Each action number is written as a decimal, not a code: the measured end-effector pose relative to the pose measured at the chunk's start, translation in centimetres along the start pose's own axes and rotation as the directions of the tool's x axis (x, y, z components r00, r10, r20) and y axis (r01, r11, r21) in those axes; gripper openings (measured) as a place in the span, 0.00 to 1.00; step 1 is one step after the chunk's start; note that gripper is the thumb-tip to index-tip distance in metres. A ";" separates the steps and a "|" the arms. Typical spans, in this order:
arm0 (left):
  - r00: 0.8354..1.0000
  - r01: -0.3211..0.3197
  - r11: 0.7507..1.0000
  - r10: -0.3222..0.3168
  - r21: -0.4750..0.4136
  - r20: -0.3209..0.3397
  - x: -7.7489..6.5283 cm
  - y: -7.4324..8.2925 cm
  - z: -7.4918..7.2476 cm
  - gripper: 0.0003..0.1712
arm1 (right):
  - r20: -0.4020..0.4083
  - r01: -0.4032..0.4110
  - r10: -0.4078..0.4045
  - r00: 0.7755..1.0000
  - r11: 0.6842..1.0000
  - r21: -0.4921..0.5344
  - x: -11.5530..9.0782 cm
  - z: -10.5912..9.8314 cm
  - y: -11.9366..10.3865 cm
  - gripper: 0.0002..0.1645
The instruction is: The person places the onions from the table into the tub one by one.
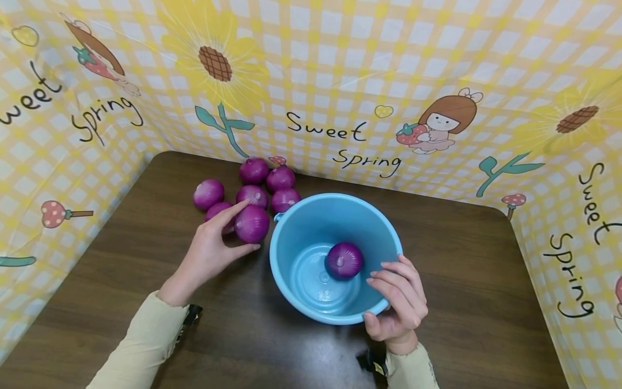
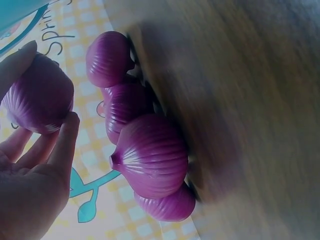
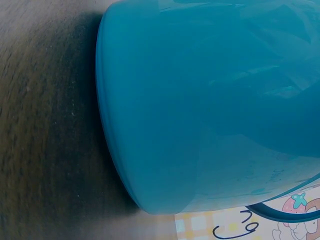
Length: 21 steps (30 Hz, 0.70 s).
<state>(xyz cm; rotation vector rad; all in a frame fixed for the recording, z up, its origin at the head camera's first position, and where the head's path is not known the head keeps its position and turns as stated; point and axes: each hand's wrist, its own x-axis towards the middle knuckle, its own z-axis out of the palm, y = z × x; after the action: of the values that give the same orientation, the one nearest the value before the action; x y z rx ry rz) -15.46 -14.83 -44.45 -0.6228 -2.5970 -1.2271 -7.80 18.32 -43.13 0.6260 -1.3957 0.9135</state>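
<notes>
My left hand (image 1: 206,251) holds a purple onion (image 1: 252,223) between thumb and fingertips, just left of the bucket. In the left wrist view the same onion (image 2: 42,95) is raised in the fingers, to the left of other onions (image 2: 152,155) on the table. A light blue bucket (image 1: 335,320) stands upright, with one onion (image 1: 344,260) lying on its bottom. At the bucket's near right rim, my right hand (image 1: 403,302) grips the edge, fingers reaching over to the inside and thumb low at the rim. The bucket's outer wall (image 3: 200,110) fills most of the right wrist view.
Several more onions (image 1: 209,194) lie in a loose group behind the left hand, towards the back edge of the dark wooden table (image 1: 466,302). A yellow checked cloth (image 1: 316,81) with printed flowers and words hangs around the table's back and sides.
</notes>
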 end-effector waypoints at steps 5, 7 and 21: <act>1.000 0.008 1.000 -0.008 -0.011 -0.018 0.0 0.2 -0.1 0.52 | 0.000 0.000 0.000 1.000 1.000 -0.003 0.0 0.0 0.0 0.36; 1.000 0.007 1.000 -0.007 -0.017 -0.023 0.0 0.3 -0.1 0.52 | -0.002 0.002 -0.002 1.000 1.000 -0.003 0.0 0.1 0.0 0.36; 0.998 0.017 1.000 -0.017 -0.004 -0.065 0.0 0.5 -0.3 0.52 | -0.019 0.013 -0.013 1.000 1.000 0.011 0.3 0.2 0.0 0.36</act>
<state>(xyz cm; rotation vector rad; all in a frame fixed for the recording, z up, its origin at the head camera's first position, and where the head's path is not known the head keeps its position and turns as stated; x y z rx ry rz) -15.18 -14.76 -43.91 -0.5530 -2.5523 -1.2355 -7.94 18.19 -42.83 0.6330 -1.3695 0.9154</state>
